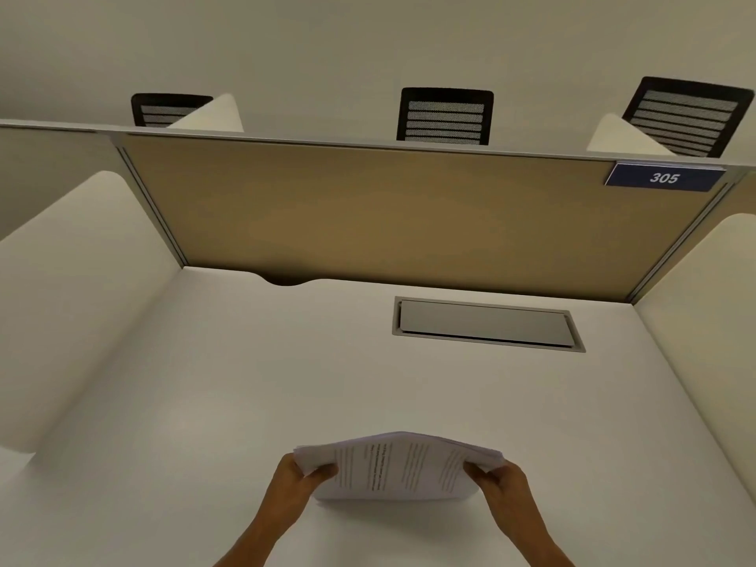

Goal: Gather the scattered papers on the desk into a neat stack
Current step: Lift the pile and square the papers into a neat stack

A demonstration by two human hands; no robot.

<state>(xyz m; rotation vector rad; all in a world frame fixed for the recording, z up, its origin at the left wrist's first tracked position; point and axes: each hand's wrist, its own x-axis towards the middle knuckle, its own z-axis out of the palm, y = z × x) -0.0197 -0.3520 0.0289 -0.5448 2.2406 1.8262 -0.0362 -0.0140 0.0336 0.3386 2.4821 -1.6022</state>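
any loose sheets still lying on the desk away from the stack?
No: the only papers in view are held in one bundle by the left hand and right hand, above the desk.

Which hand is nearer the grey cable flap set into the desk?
Right. The right hand grips the paper stack almost straight below the flap; the left hand grips the stack's other end, farther off.

Printed papers [399,468] gathered in a bowed stack, edges uneven, above white desk [204,403]
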